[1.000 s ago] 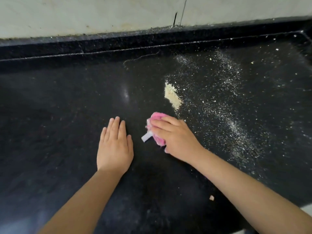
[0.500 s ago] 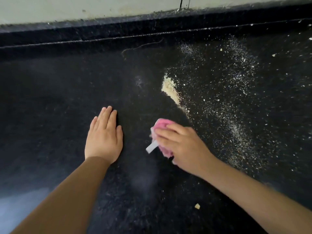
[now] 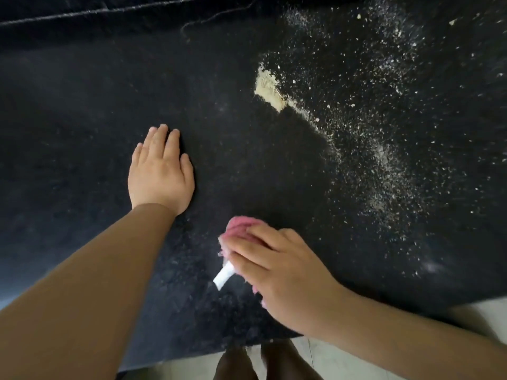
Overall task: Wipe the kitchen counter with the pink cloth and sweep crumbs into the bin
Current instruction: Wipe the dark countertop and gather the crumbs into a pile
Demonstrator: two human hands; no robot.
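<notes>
Wiping underway: your right hand [image 3: 285,272] bunches the pink cloth [image 3: 241,229] near the counter [image 3: 82,105] front edge, left hand [image 3: 160,174] flat and empty, crumbs [image 3: 270,87] toward the back-right corner likely next.

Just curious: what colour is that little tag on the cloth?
White, on the pink cloth; seen in the head view.

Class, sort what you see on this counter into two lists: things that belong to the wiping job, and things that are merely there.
Belongs to the job:
- pink cloth, bunched under the right hand
- crumb pile
- scattered crumbs
- black counter
- left hand, flat on the counter

Merely there:
- thin thread near the back edge
- pale floor
- the person's feet
</notes>
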